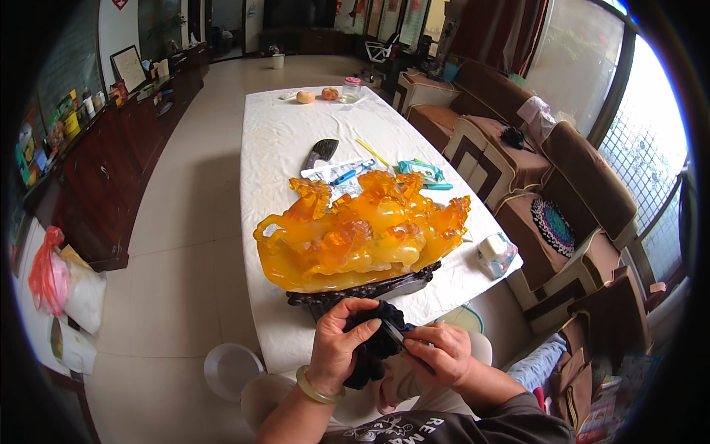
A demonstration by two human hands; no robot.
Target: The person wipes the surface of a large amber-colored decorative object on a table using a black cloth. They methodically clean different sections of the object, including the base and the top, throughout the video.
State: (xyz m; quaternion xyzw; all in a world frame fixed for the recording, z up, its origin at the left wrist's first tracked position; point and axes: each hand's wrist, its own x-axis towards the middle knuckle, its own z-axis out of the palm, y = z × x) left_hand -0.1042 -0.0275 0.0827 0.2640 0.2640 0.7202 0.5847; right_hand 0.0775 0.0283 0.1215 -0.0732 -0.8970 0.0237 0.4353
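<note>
My left hand [340, 337], with a pale bangle at the wrist, is closed on a bunched black cloth [368, 370] above my lap. Beside it, my right hand [442, 351] pinches a thin dark strip [393, 331] that runs against the cloth; whether it is a tool or part of the cloth I cannot tell. Just beyond both hands stands a large amber-coloured carving [355, 244] with ruffled, translucent orange tops. It rests on a dark carved stand [403, 286] at the near end of the table.
The table's white cloth [270, 148] carries a dark-bladed brush or scraper [320, 152], a teal packet [421, 171], a yellow stick [372, 152], a wrapped white pack [496, 253], fruit [305, 97] and a glass jar [350, 92]. A white basin [232, 371] sits on the floor. Sofas [562, 170] line the right.
</note>
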